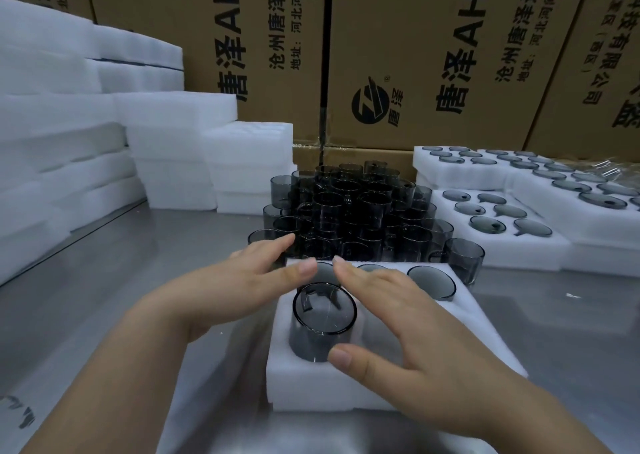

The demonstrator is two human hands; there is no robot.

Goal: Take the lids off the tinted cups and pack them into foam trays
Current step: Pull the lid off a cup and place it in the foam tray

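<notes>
The left hand [249, 273] and right hand [398, 318], both released with straight fingers, are flanking a grey tinted glass cup [323, 318] standing in the near-left pocket of the white foam tray [481, 336].

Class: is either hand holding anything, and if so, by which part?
Nothing is held: the left hand and right hand are open, fingers straight, near the cup in the foam tray.

glossy glass cups [346, 211], matt foam tray [485, 343]
</notes>
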